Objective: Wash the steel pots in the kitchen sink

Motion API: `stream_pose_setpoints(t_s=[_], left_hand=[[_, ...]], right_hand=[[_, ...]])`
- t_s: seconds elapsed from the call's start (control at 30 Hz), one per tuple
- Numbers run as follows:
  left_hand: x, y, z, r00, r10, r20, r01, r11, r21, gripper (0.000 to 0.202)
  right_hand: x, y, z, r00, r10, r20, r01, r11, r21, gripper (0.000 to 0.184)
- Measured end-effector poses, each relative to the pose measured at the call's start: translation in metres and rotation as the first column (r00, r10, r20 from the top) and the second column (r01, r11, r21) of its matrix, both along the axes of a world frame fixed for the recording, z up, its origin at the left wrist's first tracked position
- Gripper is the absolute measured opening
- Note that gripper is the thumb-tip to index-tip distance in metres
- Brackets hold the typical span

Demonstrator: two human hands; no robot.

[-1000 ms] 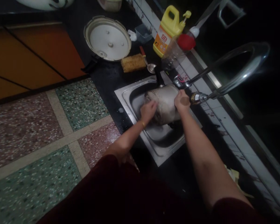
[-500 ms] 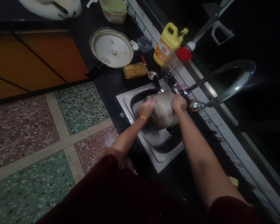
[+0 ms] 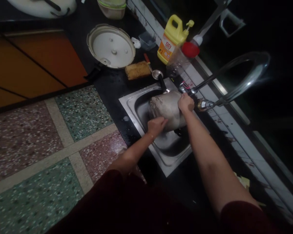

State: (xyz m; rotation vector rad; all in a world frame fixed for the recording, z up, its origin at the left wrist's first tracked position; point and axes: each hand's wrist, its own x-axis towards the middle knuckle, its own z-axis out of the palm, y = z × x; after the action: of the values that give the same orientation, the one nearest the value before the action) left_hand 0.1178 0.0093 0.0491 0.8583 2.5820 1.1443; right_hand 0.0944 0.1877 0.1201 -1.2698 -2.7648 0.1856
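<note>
A grey metal pot (image 3: 167, 103), stained dark toward its base, lies on its side in the steel sink (image 3: 164, 167). Its black handle (image 3: 162, 84) points up at the far side. My right hand (image 3: 186, 103) is closed on the pot's rim, beside the faucet. Against the near lower side of the pot, my left hand (image 3: 157, 126) is closed with its knuckles up. Whatever may be in that hand is hidden under the fingers.
Beyond the sink are a ladle (image 3: 157, 74), a brown loofah-like block (image 3: 137, 70) and an upturned pot lid (image 3: 114, 44). A yellow detergent jug (image 3: 172, 39) and a red-topped clear container (image 3: 190, 49) stand by the wall. The curved faucet (image 3: 249, 84) arches on the right.
My left hand has moved down along the pot from its stained base to the near side. My right hand keeps its hold on the rim. The view has shifted slightly.
</note>
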Motion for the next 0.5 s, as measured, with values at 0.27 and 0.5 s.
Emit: stream_pose_setpoints(t_s=[0.27, 0.5], left_hand=[[-0.059, 0.011, 0.021, 0.980, 0.192, -0.055, -0.194, 0.980, -0.036, 0.034], [0.030, 0.000, -0.014, 0.924, -0.053, -0.379, 0.052, 0.999, -0.011, 0.041]], right_hand=[[0.071, 0.006, -0.022, 0.948, 0.011, -0.318, -0.062, 0.986, -0.152, 0.036], [0.081, 0.018, -0.047, 0.978, -0.055, -0.201, 0.016, 0.981, -0.194, 0.048]])
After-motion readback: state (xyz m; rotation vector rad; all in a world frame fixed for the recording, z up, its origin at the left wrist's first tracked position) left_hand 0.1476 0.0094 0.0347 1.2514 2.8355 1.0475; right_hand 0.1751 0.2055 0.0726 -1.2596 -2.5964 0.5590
